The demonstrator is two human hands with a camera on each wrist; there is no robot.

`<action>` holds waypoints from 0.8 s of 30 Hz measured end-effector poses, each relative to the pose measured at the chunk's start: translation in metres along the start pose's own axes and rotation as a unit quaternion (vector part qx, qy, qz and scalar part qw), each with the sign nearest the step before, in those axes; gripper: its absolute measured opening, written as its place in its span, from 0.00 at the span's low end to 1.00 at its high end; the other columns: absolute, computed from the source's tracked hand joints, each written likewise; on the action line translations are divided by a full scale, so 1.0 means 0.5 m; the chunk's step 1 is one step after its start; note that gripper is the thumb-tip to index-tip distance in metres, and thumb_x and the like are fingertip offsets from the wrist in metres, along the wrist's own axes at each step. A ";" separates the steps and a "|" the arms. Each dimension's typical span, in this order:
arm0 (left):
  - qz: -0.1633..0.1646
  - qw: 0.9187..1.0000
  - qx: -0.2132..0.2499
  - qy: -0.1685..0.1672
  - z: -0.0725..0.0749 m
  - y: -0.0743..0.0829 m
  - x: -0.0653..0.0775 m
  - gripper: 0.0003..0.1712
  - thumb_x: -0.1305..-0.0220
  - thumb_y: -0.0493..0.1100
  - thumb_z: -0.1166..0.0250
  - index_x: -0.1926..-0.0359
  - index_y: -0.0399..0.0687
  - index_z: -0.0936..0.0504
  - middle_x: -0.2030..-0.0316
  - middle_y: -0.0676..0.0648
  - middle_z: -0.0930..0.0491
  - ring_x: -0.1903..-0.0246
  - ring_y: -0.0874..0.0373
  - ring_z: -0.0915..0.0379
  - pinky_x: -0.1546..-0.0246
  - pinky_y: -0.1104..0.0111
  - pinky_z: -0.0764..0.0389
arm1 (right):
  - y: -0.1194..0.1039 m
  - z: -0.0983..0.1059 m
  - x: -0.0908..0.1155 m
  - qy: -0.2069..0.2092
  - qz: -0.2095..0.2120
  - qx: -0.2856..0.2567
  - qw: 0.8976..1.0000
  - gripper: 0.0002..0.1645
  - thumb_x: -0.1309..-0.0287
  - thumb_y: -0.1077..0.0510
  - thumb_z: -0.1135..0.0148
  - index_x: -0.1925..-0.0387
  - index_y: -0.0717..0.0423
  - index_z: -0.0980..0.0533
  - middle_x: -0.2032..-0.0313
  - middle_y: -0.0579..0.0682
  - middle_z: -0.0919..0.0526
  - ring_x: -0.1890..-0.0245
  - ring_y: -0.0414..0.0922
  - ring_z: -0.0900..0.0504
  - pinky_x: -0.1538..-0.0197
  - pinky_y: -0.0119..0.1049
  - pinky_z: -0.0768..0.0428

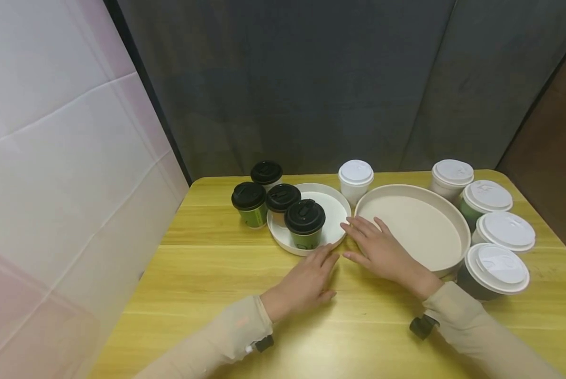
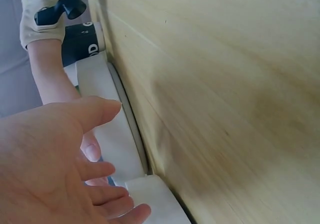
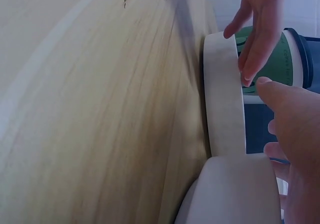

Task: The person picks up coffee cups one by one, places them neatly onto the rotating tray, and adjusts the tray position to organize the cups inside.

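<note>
Fingers loose and holding nothing, a person's left hand (image 1: 306, 279) and right hand (image 1: 381, 250) flank the near right rim of the white tray (image 1: 334, 213), whose black-lidded cups (image 1: 305, 223) call for gentle, level handling.

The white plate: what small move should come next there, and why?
Perhaps the left hand should reach for the leftmost cup: it stands on the table beside the white plate, which holds the front black-lidded cup and has bare room, and that hand holds nothing.
</note>
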State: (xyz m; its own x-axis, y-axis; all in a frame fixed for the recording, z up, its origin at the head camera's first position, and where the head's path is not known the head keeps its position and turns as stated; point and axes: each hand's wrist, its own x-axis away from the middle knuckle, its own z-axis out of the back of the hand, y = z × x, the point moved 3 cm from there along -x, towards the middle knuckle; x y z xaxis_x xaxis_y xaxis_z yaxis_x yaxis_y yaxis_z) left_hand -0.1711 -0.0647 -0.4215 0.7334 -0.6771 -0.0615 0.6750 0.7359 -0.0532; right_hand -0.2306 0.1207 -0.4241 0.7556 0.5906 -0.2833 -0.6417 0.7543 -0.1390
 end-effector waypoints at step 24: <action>0.039 0.997 0.066 -0.006 0.024 -0.040 0.026 0.36 0.36 0.53 0.34 0.33 0.40 0.30 0.33 0.38 0.29 0.33 0.45 0.33 0.30 0.58 0.31 | -0.007 -0.001 -0.006 -0.016 -0.004 -0.015 1.000 0.41 0.34 0.37 0.44 0.27 0.51 0.38 0.27 0.55 0.35 0.25 0.55 0.39 0.26 0.65 0.47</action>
State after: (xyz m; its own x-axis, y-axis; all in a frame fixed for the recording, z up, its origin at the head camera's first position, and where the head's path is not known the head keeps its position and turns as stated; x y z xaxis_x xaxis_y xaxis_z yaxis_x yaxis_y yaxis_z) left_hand -0.1740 -0.0880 -0.4095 0.7838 -0.6191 -0.0480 0.6208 0.7796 0.0825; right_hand -0.2309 0.1162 -0.4232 0.7641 0.5936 -0.2525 -0.6390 0.7502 -0.1698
